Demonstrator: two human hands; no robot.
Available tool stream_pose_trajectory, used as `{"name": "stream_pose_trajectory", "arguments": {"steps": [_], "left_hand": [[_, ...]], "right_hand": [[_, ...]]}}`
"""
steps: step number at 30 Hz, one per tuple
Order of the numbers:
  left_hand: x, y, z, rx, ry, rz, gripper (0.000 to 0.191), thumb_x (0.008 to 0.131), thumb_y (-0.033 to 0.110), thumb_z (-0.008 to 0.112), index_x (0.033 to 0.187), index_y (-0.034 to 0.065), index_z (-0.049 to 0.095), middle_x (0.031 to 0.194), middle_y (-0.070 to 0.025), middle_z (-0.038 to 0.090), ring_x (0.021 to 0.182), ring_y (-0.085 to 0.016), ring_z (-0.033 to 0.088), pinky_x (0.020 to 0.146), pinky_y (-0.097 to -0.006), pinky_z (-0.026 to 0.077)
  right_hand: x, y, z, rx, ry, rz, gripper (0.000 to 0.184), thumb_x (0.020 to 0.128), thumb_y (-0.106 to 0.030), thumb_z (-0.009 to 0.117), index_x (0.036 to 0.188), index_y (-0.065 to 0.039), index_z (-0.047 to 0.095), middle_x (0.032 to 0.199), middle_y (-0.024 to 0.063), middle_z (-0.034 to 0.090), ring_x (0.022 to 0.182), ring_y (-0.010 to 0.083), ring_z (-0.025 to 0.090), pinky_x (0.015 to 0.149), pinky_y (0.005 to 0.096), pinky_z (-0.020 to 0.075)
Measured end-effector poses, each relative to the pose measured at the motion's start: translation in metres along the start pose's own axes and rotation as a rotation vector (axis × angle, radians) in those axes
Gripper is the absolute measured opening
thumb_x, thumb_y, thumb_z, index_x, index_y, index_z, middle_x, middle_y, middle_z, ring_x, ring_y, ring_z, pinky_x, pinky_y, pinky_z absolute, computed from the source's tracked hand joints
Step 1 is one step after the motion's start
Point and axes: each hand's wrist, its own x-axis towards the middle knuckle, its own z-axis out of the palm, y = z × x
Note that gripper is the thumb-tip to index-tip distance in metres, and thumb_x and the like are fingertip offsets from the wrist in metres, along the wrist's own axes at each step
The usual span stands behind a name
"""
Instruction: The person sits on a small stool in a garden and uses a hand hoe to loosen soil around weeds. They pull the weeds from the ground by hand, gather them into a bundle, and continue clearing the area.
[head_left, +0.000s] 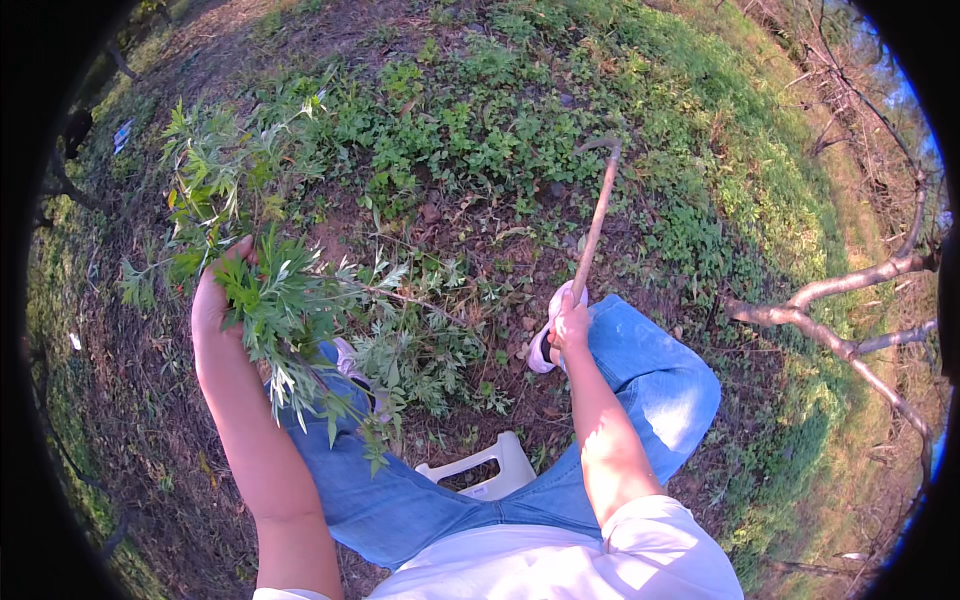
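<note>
My left hand (221, 289) is closed around a bunch of leafy green stems (281, 300), which spread above it and hang down over my left knee. Its fingers are partly hidden by leaves. In my right hand (570, 326) is the wooden handle of a sickle (600, 214), held near its lower end beside my right shoe. The small curved blade at the far end points left, over low green plants (450, 142). More cut or fallen leafy stems (427, 352) lie on the soil between my feet.
I sit on a white plastic stool (495, 465), partly under my jeans. A bare forked tree branch (810, 315) reaches in from the right. Low weeds and dry litter cover the ground. A small blue and white scrap (122, 136) lies at the upper left.
</note>
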Motion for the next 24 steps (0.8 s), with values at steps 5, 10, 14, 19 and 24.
{"name": "stream_pose_trajectory", "arguments": {"steps": [5, 10, 14, 19, 24], "left_hand": [[0.01, 0.0, -0.016, -0.014, -0.05, -0.015, 0.013, 0.084, 0.016, 0.067, 0.08, 0.0054, 0.06, 0.069, -0.002, 0.059, 0.055, -0.013, 0.056, 0.051, -0.0254, 0.047], [0.002, -0.003, 0.0, -0.045, -0.038, -0.01, 0.014, 0.084, 0.017, 0.066, 0.079, 0.0051, 0.06, 0.069, -0.0016, 0.059, 0.055, -0.013, 0.056, 0.05, -0.025, 0.046], [-0.005, 0.003, -0.001, -0.025, -0.014, -0.023, 0.015, 0.084, 0.017, 0.066, 0.078, 0.005, 0.06, 0.069, -0.0019, 0.06, 0.055, -0.013, 0.056, 0.049, -0.0248, 0.046], [0.003, -0.001, 0.0, -0.035, -0.052, -0.016, 0.015, 0.084, 0.017, 0.066, 0.077, 0.0053, 0.06, 0.07, -0.002, 0.06, 0.056, -0.012, 0.056, 0.05, -0.0249, 0.046], [0.007, -0.006, 0.008, -0.043, -0.098, -0.037, 0.015, 0.084, 0.018, 0.067, 0.078, 0.0062, 0.06, 0.07, -0.0014, 0.059, 0.058, -0.012, 0.055, 0.054, -0.0242, 0.046]], "right_hand": [[-0.024, 0.047, 0.024, 0.062, -0.074, 0.288, 0.047, 0.09, -0.044, 0.051, 0.067, -0.004, 0.044, 0.051, 0.0071, 0.047, 0.035, 0.0218, 0.047, 0.031, 0.0369, 0.0372], [-0.023, 0.041, 0.001, 0.355, -0.077, 0.273, 0.047, 0.091, -0.047, 0.05, 0.07, -0.007, 0.04, 0.05, 0.0042, 0.042, 0.034, 0.0177, 0.04, 0.029, 0.0332, 0.0323], [-0.016, 0.023, 0.016, 0.067, -0.024, 0.116, 0.052, 0.091, -0.048, 0.048, 0.072, -0.001, 0.047, 0.054, 0.0121, 0.051, 0.04, 0.0247, 0.051, 0.036, 0.0382, 0.0401], [0.005, 0.055, 0.011, -0.259, -0.022, 0.094, 0.064, 0.088, -0.049, 0.046, 0.087, 0.013, 0.061, 0.082, 0.0332, 0.062, 0.077, 0.04, 0.065, 0.074, 0.0412, 0.0502], [0.045, 0.068, -0.025, -0.268, 0.009, 0.29, 0.058, 0.085, -0.051, 0.055, 0.068, 0.004, 0.062, 0.056, 0.0183, 0.059, 0.052, 0.0304, 0.062, 0.048, 0.0422, 0.0493]]}}
